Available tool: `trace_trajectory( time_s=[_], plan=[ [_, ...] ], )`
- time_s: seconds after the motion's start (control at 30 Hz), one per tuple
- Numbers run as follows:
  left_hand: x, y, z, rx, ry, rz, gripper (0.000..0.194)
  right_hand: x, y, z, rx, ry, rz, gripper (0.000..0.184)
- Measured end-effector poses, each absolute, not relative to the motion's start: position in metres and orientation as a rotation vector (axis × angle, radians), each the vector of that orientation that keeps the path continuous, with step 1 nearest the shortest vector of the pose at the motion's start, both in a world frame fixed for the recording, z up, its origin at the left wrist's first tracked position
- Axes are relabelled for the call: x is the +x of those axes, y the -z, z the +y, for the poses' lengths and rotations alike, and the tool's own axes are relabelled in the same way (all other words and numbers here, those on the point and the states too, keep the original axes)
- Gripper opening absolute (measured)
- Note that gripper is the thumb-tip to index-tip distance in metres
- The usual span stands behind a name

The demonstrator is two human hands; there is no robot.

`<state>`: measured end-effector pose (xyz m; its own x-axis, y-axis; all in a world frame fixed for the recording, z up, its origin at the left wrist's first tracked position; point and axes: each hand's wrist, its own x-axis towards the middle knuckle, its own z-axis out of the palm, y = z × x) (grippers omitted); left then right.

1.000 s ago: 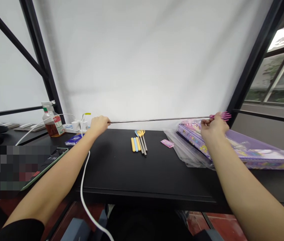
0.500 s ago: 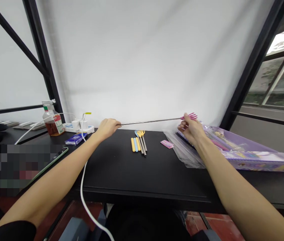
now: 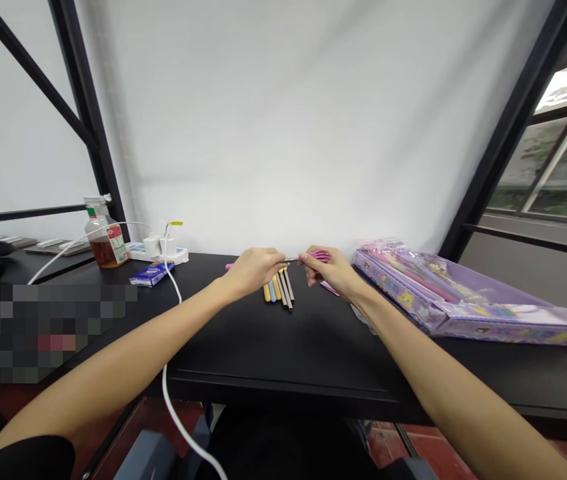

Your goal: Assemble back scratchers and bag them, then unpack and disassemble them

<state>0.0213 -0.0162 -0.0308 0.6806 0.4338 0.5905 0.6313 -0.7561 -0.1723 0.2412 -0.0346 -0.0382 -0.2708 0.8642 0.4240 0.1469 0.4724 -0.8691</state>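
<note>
A telescopic back scratcher (image 3: 319, 255) with a pink claw head stretches between my hands above the black table. My left hand (image 3: 257, 268) is closed around its shaft and handle side, and a pink end shows just left of that hand. Closed at the claw's base is my right hand (image 3: 332, 268). Only a short piece of metal rod shows between them. Beneath lie several grey metal rods (image 3: 287, 288), their claw heads mostly hidden by my hands. Beside these rest yellow and blue handle sleeves (image 3: 272, 291).
On the right sits a purple box (image 3: 503, 323) with wrapped items inside. A pink card (image 3: 329, 288) is partly covered by my right hand. To the left are a bottle (image 3: 106, 243), a blue packet (image 3: 152, 273), a power strip (image 3: 179, 255) and a white cable (image 3: 166, 380).
Both hands have come together over the table's middle, and the long rod between them has shortened to a stub. The clear plastic at the box's left is now mostly out of sight.
</note>
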Motion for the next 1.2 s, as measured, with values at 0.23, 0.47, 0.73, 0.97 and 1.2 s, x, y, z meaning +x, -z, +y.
trace_trajectory(
  time_s=[0.23, 0.47, 0.73, 0.97, 1.2],
  plan=[
    [0.025, 0.03, -0.02, -2.523, 0.763, -0.856, 0.03, 0.243, 0.039, -0.035, -0.92, -0.751, -1.826, 0.048],
    [0.02, 0.024, -0.027, -2.492, 0.8, -0.909, 0.029, 0.271, 0.019, -0.036, -0.996, -0.817, -1.524, 0.066],
    [0.013, 0.035, -0.017, -2.615, 0.496, -0.899, 0.023, 0.338, 0.048, -0.01, -2.012, 0.232, -1.886, 0.024],
    [0.02, 0.036, -0.024, -2.667, 0.45, -0.897, 0.022, 0.346, 0.057, 0.002, -2.102, 0.212, -1.892, 0.039],
    [0.024, 0.036, -0.028, -2.683, 0.477, -0.825, 0.023, 0.346, 0.057, 0.002, -2.094, 0.245, -1.885, 0.043]
  ],
)
